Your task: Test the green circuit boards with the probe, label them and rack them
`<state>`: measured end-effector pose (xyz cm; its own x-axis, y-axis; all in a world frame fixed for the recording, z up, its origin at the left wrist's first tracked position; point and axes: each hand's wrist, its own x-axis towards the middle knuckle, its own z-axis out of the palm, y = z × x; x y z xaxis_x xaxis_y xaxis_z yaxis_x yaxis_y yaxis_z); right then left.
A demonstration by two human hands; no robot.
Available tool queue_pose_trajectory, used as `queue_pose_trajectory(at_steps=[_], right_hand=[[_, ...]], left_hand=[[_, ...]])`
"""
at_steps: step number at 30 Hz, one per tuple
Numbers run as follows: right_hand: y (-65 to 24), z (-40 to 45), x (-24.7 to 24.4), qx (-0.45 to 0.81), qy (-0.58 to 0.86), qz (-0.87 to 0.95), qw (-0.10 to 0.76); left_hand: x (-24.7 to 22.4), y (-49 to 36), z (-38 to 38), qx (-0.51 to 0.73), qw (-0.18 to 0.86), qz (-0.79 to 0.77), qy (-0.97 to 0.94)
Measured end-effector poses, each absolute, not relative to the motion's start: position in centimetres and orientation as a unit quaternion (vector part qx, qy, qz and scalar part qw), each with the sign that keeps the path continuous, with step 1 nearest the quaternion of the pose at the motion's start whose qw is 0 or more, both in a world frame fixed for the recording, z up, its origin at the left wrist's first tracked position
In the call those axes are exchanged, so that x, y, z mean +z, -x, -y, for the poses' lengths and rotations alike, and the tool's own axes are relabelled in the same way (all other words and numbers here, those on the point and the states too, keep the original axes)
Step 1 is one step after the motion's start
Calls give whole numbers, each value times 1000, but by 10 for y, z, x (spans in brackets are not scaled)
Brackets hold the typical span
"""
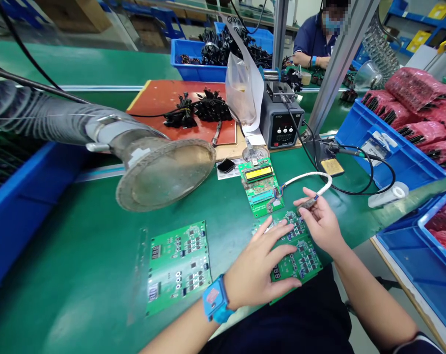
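Green and glossy, the table [97,275] carries our work. Our right hand [320,221] has thumb and fingers pinched on the connector [309,202] at the end of a white cable [307,174], right at the upper part of the green circuit board [308,258] that lies in front of us. Our left hand [258,265] lies across that board, fingers spread apart and gripping nothing. We do best to let those fingertips steady the board lightly, without pressing its small parts, and to bring the connector square to it, untwisted; whether the two touch, we cannot tell. Just beyond, the display board [252,191] takes the cable's other end, so we should leave slack to avoid dragging it. Well to the left lies a second circuit board [186,275]; farther out stands the black soldering station [282,125].
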<state>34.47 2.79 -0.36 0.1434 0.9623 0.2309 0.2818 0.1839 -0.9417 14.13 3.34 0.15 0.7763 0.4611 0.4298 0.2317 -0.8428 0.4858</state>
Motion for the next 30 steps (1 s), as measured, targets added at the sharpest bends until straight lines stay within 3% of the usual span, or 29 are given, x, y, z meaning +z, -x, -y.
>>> queue_pose_trajectory(at_steps=[11, 30], right_hand=[[-341, -27, 6, 276, 562, 625, 466], [-335, -24, -3, 269, 579, 582, 504]], left_hand=[[-2, -146, -33, 283, 224, -213, -908], [-3, -146, -31, 298, 248, -227, -894]])
